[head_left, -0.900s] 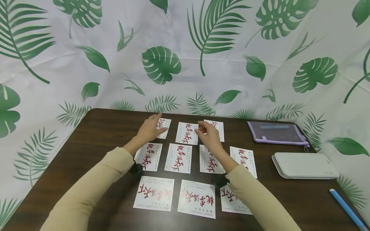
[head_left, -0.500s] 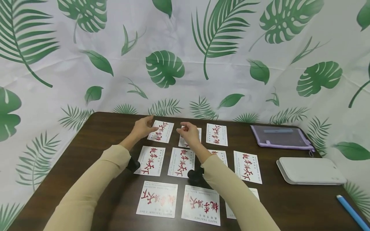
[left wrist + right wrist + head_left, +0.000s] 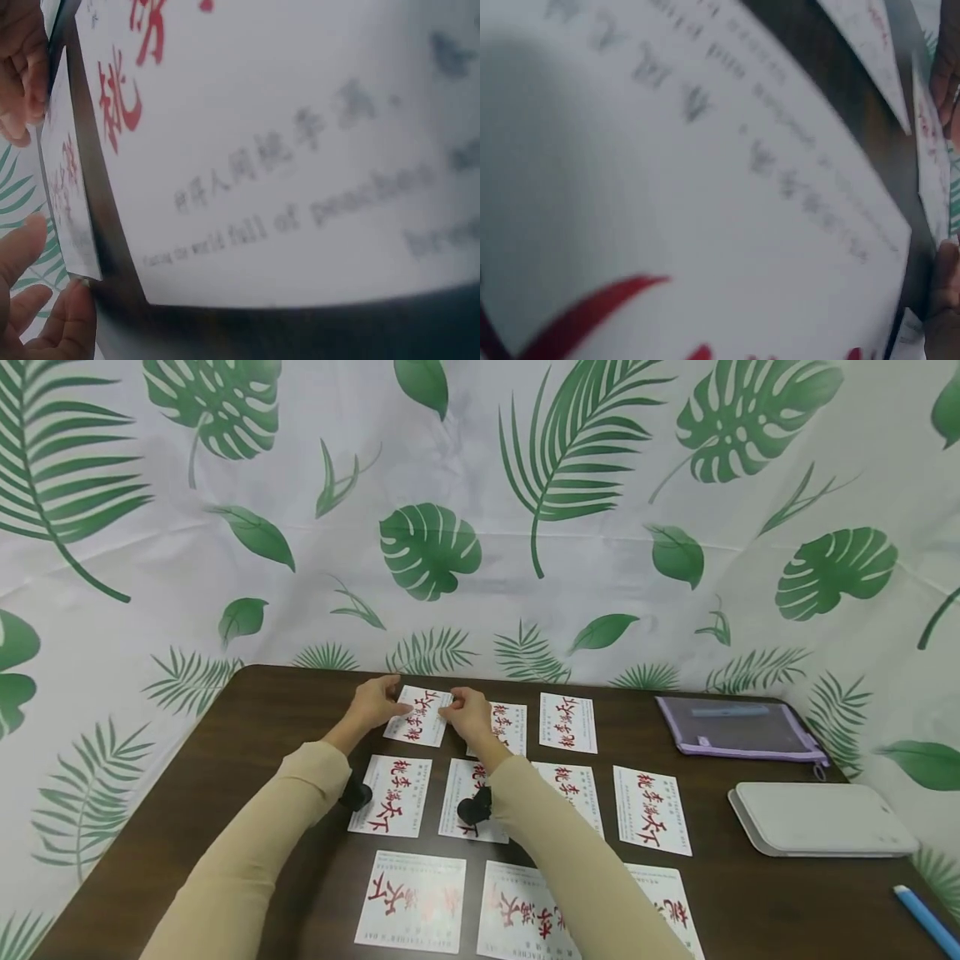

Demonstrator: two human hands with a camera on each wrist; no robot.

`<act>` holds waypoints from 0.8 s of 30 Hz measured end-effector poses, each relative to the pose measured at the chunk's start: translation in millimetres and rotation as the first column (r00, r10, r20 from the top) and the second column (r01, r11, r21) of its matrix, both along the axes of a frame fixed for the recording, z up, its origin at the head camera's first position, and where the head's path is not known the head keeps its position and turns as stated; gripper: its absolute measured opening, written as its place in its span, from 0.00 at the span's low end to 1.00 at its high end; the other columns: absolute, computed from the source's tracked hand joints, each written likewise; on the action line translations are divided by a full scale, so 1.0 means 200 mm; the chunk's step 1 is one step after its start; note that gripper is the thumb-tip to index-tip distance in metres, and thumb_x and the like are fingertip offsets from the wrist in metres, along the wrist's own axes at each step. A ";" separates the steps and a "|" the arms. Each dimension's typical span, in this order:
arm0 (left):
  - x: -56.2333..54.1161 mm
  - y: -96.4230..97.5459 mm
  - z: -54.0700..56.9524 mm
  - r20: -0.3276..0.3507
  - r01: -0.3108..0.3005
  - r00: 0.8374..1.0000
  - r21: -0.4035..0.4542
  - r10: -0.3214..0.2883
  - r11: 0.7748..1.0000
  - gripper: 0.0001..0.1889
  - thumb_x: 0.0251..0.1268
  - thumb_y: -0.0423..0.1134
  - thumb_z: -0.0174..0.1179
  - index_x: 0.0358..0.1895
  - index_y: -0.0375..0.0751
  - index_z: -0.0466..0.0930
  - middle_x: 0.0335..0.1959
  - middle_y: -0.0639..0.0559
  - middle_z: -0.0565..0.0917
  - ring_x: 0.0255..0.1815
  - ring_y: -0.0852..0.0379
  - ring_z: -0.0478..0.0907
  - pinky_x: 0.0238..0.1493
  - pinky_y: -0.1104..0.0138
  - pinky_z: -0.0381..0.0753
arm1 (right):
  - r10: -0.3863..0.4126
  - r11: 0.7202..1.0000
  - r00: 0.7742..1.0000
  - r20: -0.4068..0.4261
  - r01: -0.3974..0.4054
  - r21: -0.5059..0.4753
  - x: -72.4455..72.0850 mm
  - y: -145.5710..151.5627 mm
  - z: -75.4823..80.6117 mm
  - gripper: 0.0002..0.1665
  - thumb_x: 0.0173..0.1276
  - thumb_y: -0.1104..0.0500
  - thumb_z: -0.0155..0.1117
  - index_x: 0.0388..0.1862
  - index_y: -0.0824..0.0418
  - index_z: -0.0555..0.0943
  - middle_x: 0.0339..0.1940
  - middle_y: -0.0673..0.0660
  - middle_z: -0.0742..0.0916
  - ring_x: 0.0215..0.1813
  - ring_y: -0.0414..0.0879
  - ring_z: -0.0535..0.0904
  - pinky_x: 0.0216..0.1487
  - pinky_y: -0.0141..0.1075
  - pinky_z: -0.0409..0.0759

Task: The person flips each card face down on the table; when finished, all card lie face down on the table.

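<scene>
At the back left of the table lies a square white card (image 3: 422,717) with red brush characters. My left hand (image 3: 371,704) is at its left edge, thumb reaching over onto the card and fingers apart. On the opposite side my right hand (image 3: 471,717) pinches the card's right edge between thumb and bent fingers. In the left wrist view, fingertips of the left hand (image 3: 45,292) touch the card's edge, and the right hand (image 3: 19,75) is at the far end. The right forearm partly covers a second card (image 3: 513,722) and others nearer me.
Several like cards lie in rows, among them a back-row card (image 3: 567,723), a middle-row card (image 3: 651,810) and a front card (image 3: 411,902). To the right are a purple-edged mesh pouch (image 3: 742,727), a white case (image 3: 825,818) and a blue pen (image 3: 926,918). A leaf-print curtain (image 3: 337,568) hangs behind.
My right hand has moved left from the second back-row card to the first one's right edge. My left hand stays by the first card's left side. The view has tilted slightly upward.
</scene>
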State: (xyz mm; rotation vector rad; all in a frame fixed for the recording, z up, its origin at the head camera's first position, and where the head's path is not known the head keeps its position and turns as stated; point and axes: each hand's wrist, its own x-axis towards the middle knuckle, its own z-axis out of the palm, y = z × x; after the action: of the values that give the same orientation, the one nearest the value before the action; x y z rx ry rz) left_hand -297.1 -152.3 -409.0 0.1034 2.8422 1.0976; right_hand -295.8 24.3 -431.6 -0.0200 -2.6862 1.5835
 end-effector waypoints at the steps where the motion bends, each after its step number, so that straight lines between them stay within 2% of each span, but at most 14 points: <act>1: 0.00 0.00 0.00 0.006 0.000 1.000 -0.005 0.000 1.000 0.35 0.59 0.36 0.63 0.68 0.29 0.60 0.60 0.31 0.72 0.59 0.38 0.71 0.58 0.52 0.72 | 0.000 1.000 1.000 0.000 0.000 0.031 0.00 -0.01 -0.01 0.25 0.57 0.65 0.68 0.55 0.68 0.77 0.34 0.58 0.84 0.35 0.45 0.78 0.38 0.33 0.78; 4: 0.00 0.00 -0.01 0.004 0.000 1.000 -0.034 0.000 0.999 0.34 0.58 0.35 0.64 0.67 0.28 0.62 0.59 0.31 0.73 0.57 0.39 0.72 0.57 0.53 0.73 | -0.005 0.996 1.000 -0.003 0.005 0.089 -0.01 -0.02 -0.02 0.26 0.55 0.65 0.69 0.55 0.67 0.78 0.32 0.57 0.84 0.34 0.45 0.78 0.40 0.35 0.78; 12: 0.00 0.01 0.00 0.004 -0.013 1.000 -0.090 0.013 0.996 0.29 0.56 0.35 0.65 0.62 0.29 0.69 0.55 0.34 0.77 0.54 0.41 0.74 0.54 0.53 0.74 | -0.001 0.991 1.000 0.030 -0.003 0.132 -0.01 -0.03 0.01 0.28 0.55 0.64 0.70 0.57 0.67 0.77 0.31 0.57 0.85 0.31 0.44 0.76 0.41 0.36 0.78; 18: -0.01 0.02 0.00 0.006 -0.030 1.000 -0.100 0.031 0.995 0.28 0.56 0.35 0.65 0.60 0.29 0.72 0.51 0.36 0.79 0.52 0.43 0.75 0.53 0.55 0.74 | -0.001 0.991 0.997 0.071 -0.009 0.137 -0.02 -0.03 0.04 0.29 0.56 0.65 0.69 0.57 0.67 0.75 0.33 0.59 0.86 0.34 0.48 0.79 0.41 0.38 0.79; 24: -0.03 0.03 -0.01 -0.002 -0.023 1.000 -0.117 0.023 0.993 0.27 0.56 0.36 0.65 0.59 0.30 0.73 0.51 0.37 0.79 0.50 0.44 0.75 0.53 0.54 0.74 | -0.015 0.992 0.995 0.103 0.002 0.129 -0.04 -0.02 0.03 0.27 0.55 0.65 0.69 0.55 0.69 0.73 0.36 0.60 0.86 0.37 0.51 0.81 0.42 0.38 0.79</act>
State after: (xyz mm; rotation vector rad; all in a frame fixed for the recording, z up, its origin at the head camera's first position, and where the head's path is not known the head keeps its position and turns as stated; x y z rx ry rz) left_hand -302.8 -146.5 -411.4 0.0629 2.9069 0.9327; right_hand -303.7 19.5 -426.5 -0.1144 -2.8580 1.4417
